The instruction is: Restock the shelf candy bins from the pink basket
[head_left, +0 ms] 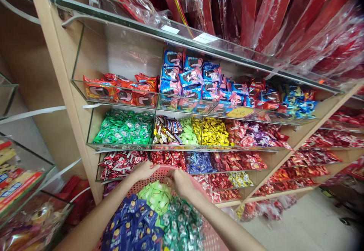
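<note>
1. Inside a sweet shop, a wooden shelving unit with glass fronts slopes across the view above a pale floor.

2. Below the shelves, at lower center, sits a pink plastic basket, its wall pierced with small holes.

3. The left hand grasps the basket's far rim; the right hand curls over the rim just beside it, its fingertips partly hidden.

4. Three main heaps fill much of the basket: flat navy packets on the left, matte lime-green packets at the far side, and shiny dark-green twisted sweets on the right. These sweets are already in the basket; how many more are wanted cannot be told.

5. Directly beyond, the lower shelf displays red-and-white sweets and small blue packets.

6. One tier up, well-stocked compartments carry crinkled green packets, dark-wrapped bars and glossy yellow sweets.

7. Higher still, puffy red packs lie left of stacked, squarish blue-and-pink packs; a yellow label marks the clear glass.

8. Overhead, red goods gleam under wrinkled clear plastic.
</note>
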{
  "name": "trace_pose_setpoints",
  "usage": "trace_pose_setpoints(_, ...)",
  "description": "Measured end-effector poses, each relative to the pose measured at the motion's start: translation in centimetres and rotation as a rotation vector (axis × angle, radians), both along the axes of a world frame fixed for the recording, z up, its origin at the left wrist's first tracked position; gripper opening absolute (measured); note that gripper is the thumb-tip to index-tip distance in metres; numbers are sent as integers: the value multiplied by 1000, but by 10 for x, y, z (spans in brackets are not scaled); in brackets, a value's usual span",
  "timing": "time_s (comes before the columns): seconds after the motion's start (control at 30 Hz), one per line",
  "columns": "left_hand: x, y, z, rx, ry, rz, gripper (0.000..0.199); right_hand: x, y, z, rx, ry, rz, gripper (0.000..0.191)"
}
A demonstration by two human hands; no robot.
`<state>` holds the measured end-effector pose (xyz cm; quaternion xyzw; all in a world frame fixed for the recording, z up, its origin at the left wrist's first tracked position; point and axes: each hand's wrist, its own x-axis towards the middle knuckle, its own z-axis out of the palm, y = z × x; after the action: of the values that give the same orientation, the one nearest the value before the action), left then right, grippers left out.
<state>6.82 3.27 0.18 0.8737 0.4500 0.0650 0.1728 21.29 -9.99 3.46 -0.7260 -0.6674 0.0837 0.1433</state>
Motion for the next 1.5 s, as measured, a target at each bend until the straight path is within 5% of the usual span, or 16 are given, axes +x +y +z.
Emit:
trace_pose_setpoints(0.2, 0, -1, 2, -4, 3, 18, 61, 37, -3, 83, 150, -52, 53, 29)
trace_pose_setpoints(0.37, 0, -2, 4, -9, -4, 18, 57, 76, 17, 127, 441, -505, -111, 17)
trace_pose_setpoints(0.53, 0, -2, 4, -16, -1, 38, 58, 89, 40, 120, 458, -764, -107, 17)
trace_pose_setpoints(0.77, 0, -1, 4, -9, 14, 28, 58, 93, 53, 104, 490, -753, -121, 19)
trace_pose_setpoints(1.1, 0, 1, 1, -18, -4, 41, 54, 95, 51, 105, 547, -672, -166, 21)
trace_pose_setpoints(1.33, 0, 0, 3, -15, -7, 26, 56, 85, 30, 114, 647, -353, -172, 20)
trace_pose_setpoints(1.5, 0, -1, 4, -13, -12, 10, 57, 66, 12, 117, 532, 290, -24, 22)
